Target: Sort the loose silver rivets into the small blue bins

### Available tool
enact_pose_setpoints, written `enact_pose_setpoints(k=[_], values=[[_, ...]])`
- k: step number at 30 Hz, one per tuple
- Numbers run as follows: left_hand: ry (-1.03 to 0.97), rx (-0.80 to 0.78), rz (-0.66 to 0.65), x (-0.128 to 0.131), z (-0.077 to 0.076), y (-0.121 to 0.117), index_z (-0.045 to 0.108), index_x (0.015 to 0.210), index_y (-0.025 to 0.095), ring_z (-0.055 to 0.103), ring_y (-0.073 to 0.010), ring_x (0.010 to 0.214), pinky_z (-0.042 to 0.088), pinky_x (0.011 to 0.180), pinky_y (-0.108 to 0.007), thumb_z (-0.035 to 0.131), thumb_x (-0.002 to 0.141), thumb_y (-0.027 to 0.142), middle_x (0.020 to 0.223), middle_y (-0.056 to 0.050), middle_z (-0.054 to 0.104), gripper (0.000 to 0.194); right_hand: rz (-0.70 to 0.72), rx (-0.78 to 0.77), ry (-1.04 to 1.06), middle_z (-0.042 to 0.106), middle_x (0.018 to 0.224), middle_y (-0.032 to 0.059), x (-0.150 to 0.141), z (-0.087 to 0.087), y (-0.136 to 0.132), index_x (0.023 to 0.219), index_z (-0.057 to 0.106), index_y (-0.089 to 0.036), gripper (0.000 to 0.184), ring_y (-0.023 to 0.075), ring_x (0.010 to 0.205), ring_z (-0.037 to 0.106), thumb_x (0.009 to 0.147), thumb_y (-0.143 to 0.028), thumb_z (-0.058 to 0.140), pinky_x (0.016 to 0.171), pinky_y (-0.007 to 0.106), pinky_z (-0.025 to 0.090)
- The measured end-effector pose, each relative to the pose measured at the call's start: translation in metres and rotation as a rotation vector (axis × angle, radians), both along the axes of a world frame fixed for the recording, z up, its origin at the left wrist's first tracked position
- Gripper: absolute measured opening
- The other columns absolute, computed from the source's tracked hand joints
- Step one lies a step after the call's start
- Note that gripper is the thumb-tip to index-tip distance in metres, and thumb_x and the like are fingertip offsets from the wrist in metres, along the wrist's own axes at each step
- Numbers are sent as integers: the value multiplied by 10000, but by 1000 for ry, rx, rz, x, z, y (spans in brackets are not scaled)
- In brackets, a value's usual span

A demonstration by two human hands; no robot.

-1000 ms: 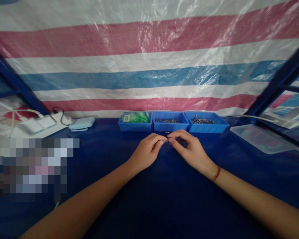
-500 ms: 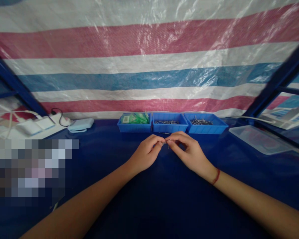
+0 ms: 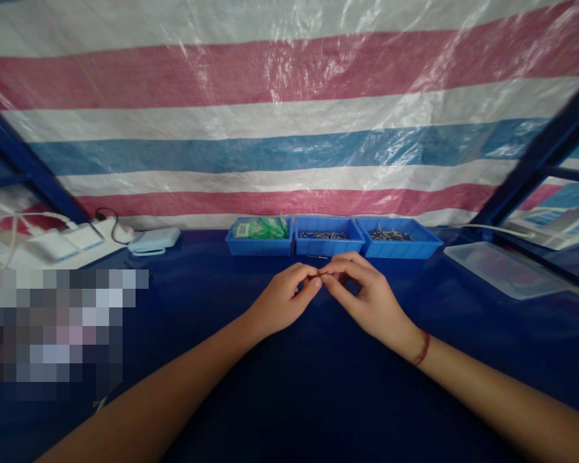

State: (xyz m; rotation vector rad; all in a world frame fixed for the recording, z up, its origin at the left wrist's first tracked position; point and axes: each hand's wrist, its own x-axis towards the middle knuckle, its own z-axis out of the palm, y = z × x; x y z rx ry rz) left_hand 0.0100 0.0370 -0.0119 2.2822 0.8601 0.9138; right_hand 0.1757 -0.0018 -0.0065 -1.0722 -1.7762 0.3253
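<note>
My left hand (image 3: 282, 299) and my right hand (image 3: 364, 289) meet fingertip to fingertip above the blue tabletop (image 3: 318, 399). Both are closed in a pinch, thumb against fingers. Whatever lies between the fingertips is too small and too covered to name. Just beyond the hands, a thin dark metal piece (image 3: 317, 257) lies on the table. Behind it stand three blue bins: the left bin (image 3: 258, 247) has green plastic packaging (image 3: 265, 227) in it, while the middle bin (image 3: 330, 246) and the right bin (image 3: 405, 249) contain many thin metal pieces, like screws or rivets.
A white power strip (image 3: 89, 241) with plugs and cables sits at the back left, beside a pale blue case (image 3: 154, 241). To the right lies a clear plastic lid (image 3: 502, 270). A striped tarp (image 3: 289, 154) hangs behind the table between blue metal posts (image 3: 535, 141).
The fingertips have drawn slightly closer together, and the small grey bit that showed between them is now mostly covered. The camera view has shifted very slightly. Bins and other items stay in place.
</note>
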Motion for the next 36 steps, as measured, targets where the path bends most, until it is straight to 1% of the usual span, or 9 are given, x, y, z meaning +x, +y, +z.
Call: enact_pose_setpoints(k=[12, 16, 19, 22, 24, 26, 29, 32, 36], values=[[-95, 47, 141, -1, 6, -5, 595, 832, 183, 569, -120, 709, 445, 644, -232, 547, 848, 238, 792, 1, 621, 74, -38, -72, -137, 566, 871, 52, 3, 0, 3, 865, 626, -223, 90, 167, 765, 568, 852, -241, 539, 643, 311, 489], [-89, 43, 135, -2, 2, -4, 568, 919, 184, 582, -122, 716, 450, 660, -243, 528, 868, 263, 815, -1, 627, 102, -13, -36, -223, 564, 840, 56, 7, 7, 6, 845, 626, -201, 130, 166, 782, 565, 869, -226, 501, 662, 297, 480], [-37, 70, 112, -2, -1, -4, 517, 1070, 183, 593, -141, 767, 465, 714, -276, 505, 885, 294, 844, -15, 626, 216, -200, 97, -281, 566, 781, 52, 29, 20, 15, 815, 614, -183, 150, 167, 730, 557, 867, -235, 484, 665, 302, 462], [138, 162, 25, 0, 0, -6, 524, 1132, 188, 582, -179, 902, 451, 825, -340, 484, 899, 313, 955, -46, 629, 267, -591, 190, -391, 551, 719, 51, 67, 28, 29, 776, 620, -173, 146, 178, 654, 536, 827, -250, 506, 635, 312, 436], [278, 241, -28, 1, 2, -7, 561, 1141, 215, 553, -210, 999, 426, 878, -387, 481, 900, 328, 1077, -60, 611, 278, -769, 128, -491, 572, 741, 79, 90, 27, 38, 800, 637, -158, 165, 208, 671, 553, 805, -260, 507, 626, 323, 427], [377, 298, -54, 2, 2, -8, 578, 1165, 250, 514, -233, 1086, 408, 905, -418, 471, 904, 347, 1206, -61, 568, 298, -840, 38, -570, 606, 792, 113, 103, 22, 44, 921, 641, -137, 225, 238, 694, 575, 797, -266, 504, 635, 342, 432], [453, 336, -61, 2, 2, -8, 575, 1201, 262, 466, -250, 1175, 395, 924, -438, 428, 923, 350, 1327, -56, 509, 327, -831, -4, -599, 636, 876, 147, 101, 17, 44, 1091, 586, -124, 342, 276, 763, 602, 807, -293, 497, 666, 367, 447], [494, 354, -56, 3, 0, -9, 592, 1187, 224, 494, -250, 1156, 407, 907, -432, 401, 935, 313, 1298, -45, 555, 329, -746, 43, -554, 640, 945, 152, 81, 21, 36, 1146, 544, -122, 388, 284, 817, 610, 810, -313, 509, 703, 376, 462], [486, 368, -5, 5, -1, -11, 621, 1142, 181, 557, -235, 1073, 436, 859, -397, 419, 924, 258, 1223, -44, 617, 307, -397, 4, -576, 628, 874, 95, 54, 23, 21, 1098, 591, -158, 308, 219, 733, 609, 847, -307, 490, 718, 354, 481]])
